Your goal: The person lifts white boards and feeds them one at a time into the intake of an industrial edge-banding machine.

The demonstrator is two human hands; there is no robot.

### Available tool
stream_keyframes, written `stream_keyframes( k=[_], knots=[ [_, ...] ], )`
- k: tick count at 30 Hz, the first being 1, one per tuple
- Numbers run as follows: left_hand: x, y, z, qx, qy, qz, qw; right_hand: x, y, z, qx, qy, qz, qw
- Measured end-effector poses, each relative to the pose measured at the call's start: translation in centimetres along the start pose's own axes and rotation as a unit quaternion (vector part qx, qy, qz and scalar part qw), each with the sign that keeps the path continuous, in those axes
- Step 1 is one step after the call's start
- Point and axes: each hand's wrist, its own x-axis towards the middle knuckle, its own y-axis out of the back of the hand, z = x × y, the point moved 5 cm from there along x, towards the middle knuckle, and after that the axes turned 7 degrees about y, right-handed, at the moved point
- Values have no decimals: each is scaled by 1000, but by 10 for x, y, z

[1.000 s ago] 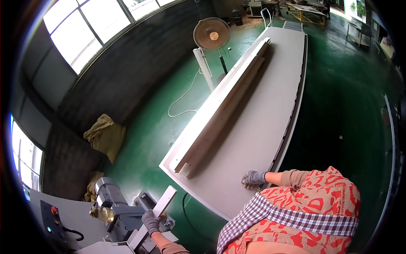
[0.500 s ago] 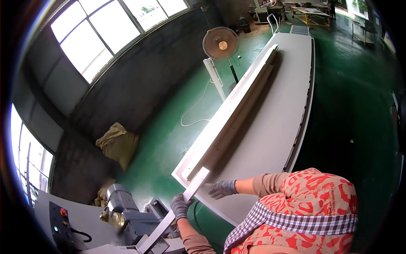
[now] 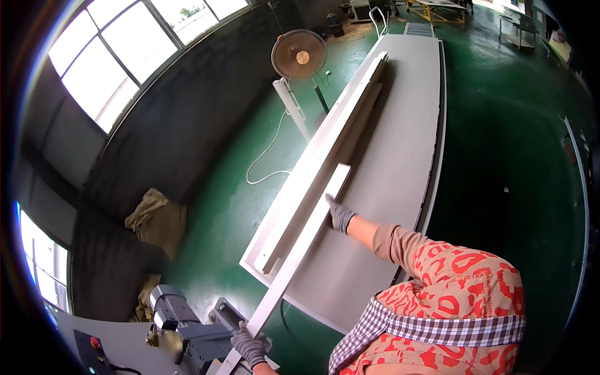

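Observation:
A long, narrow white bar (image 3: 292,265) runs slantwise from the machine at the lower left out over the pale table (image 3: 403,144). My left hand (image 3: 249,347), in a grey glove, is closed round it beside the machine. Nearer the bar's far end, my gloved right hand (image 3: 340,216) grips its right edge, thumb on top and the other fingers partly hidden. Other long white bars (image 3: 312,178) lie lengthwise along the table's left side, just left of the held one.
A grey machine with a motor (image 3: 172,306) and a control box with a red button (image 3: 94,342) stand at the lower left. Beyond the table's left edge are a standing fan (image 3: 300,56), a white cable (image 3: 257,164) and tan sacks (image 3: 158,220) on the green floor.
The white bar has slid forward and right, its far end now well over the table. My right hand has moved forward onto it; my left is lower, nearer the machine. The view has shifted slightly.

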Motion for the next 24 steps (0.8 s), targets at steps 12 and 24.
stream_keyframes(
  k=[12, 24],
  knots=[
    [0, 59, 127, -87, -17, 6, 996, -33, -31, 114, -109, -133, 80, 982],
    [1, -26, 30, -145, 62, -167, 973, 2, -49, 42, -135, -130, 112, 976]
  ],
)
